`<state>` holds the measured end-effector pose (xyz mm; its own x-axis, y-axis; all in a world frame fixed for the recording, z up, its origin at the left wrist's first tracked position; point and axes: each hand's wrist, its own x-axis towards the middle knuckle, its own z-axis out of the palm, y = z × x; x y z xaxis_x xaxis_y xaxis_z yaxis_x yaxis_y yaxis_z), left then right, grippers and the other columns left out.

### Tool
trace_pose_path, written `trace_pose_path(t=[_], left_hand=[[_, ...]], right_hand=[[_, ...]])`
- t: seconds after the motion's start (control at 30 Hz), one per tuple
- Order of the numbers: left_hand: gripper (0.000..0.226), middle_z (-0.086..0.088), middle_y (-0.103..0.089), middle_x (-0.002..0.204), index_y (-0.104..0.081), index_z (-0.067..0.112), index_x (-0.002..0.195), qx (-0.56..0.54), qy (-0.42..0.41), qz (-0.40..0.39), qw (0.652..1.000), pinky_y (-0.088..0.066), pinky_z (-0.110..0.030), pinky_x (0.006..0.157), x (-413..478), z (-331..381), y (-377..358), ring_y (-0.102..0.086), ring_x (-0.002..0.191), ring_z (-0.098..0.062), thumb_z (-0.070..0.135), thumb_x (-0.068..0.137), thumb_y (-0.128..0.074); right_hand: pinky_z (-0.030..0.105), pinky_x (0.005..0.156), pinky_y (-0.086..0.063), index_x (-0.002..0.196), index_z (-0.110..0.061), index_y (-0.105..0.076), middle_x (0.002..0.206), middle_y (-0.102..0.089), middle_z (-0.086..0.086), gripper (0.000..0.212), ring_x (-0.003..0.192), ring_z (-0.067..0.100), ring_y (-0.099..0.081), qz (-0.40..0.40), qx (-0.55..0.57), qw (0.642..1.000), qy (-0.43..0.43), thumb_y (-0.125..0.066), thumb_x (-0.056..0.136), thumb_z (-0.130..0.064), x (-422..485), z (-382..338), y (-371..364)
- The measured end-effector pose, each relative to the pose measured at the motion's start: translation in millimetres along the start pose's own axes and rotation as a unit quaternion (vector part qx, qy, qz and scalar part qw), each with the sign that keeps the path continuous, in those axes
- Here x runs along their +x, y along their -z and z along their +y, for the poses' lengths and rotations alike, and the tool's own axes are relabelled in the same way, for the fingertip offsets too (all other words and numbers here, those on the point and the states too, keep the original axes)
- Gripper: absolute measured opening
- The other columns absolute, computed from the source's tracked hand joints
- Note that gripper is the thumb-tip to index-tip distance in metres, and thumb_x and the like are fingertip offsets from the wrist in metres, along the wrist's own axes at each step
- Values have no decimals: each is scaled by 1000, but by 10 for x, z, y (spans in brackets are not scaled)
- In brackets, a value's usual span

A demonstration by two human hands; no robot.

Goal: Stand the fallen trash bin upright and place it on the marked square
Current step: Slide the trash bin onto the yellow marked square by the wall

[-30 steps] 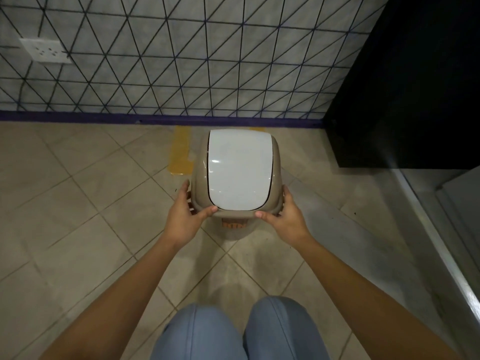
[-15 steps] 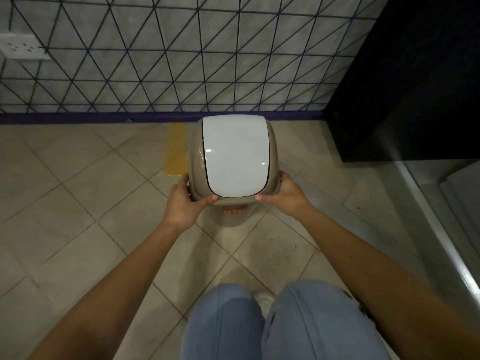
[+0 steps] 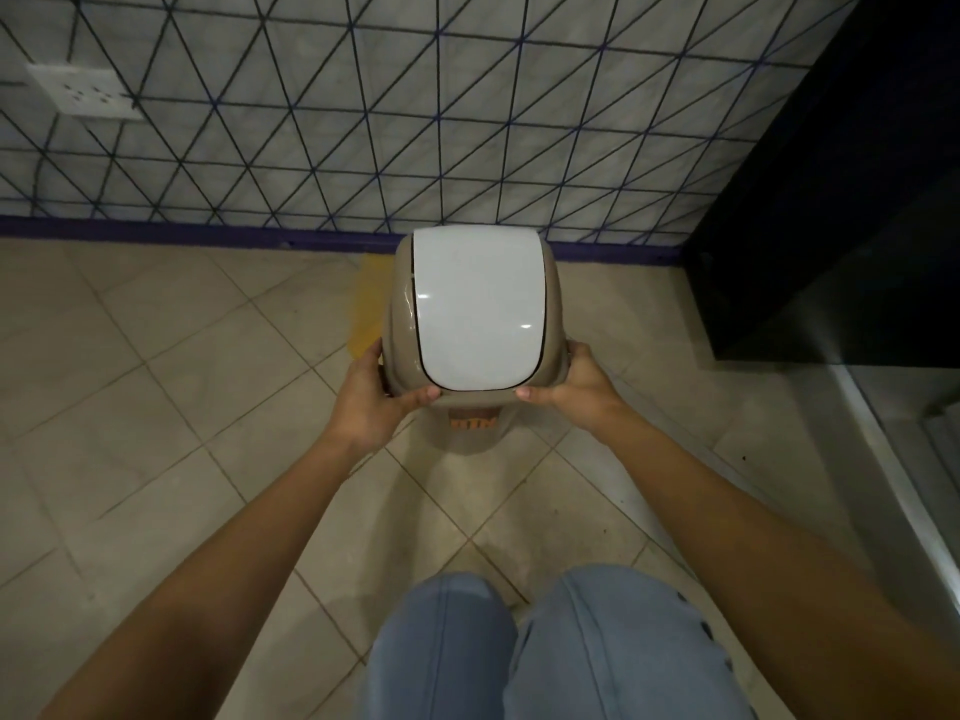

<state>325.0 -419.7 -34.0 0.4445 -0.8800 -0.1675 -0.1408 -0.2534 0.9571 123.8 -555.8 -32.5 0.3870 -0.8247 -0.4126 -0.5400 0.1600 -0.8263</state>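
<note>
The trash bin (image 3: 475,309) is upright, a beige body with a white swing lid seen from above. My left hand (image 3: 371,402) grips its near-left rim and my right hand (image 3: 576,389) grips its near-right rim, thumbs on the front edge. A yellow tape strip (image 3: 366,309) of the marked square shows on the floor just left of the bin; the rest of the square is hidden under the bin. Whether the bin's base touches the floor cannot be told.
A tiled wall (image 3: 363,122) with a purple skirting stands right behind the bin, with a white socket (image 3: 83,90) at upper left. A black cabinet (image 3: 831,200) stands at the right, a metal door track (image 3: 893,459) below it. My knees (image 3: 545,646) are at the bottom.
Both hands have carried the bin away from me toward the wall, so it now covers more of the yellow-marked area. The grip is unchanged.
</note>
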Motion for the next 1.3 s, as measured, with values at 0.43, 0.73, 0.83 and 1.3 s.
trace_pose_path(t=[0.43,0.73,0.83,1.3], left_hand=[[78,5,-62,114,-44,17,136,42,-17,16,999,-46,-5,65,68,-93,35,-58,93,-2,22,69,-82],[69,7,-62,109,-47,16,130,61,-26,25,998,-45,-3,65,263,-104,208,-60,86,12,17,71,-81],[70,12,-60,108,-45,17,133,54,-13,16,998,-46,-2,66,374,-74,219,-58,90,7,18,72,-80],[90,-9,-38,140,-27,24,147,99,36,26,994,-47,-45,101,676,-67,270,-53,117,-27,35,73,-77]], right_hand=[[42,107,-40,138,-6,-28,140,-47,9,97,128,26,-47,8,7,1000,8,-87,61,-12,90,18,-18],[38,108,-39,142,-4,-27,143,-46,10,96,131,27,-45,-9,-3,1000,29,-85,66,-10,268,-157,-161],[43,109,-39,142,-6,-30,142,-48,9,95,130,26,-46,-16,-1,1000,24,-85,66,-11,363,-212,-147],[23,97,-36,146,-11,-24,143,-47,7,97,130,22,-45,2,-8,998,64,-82,69,-11,546,-331,-129]])
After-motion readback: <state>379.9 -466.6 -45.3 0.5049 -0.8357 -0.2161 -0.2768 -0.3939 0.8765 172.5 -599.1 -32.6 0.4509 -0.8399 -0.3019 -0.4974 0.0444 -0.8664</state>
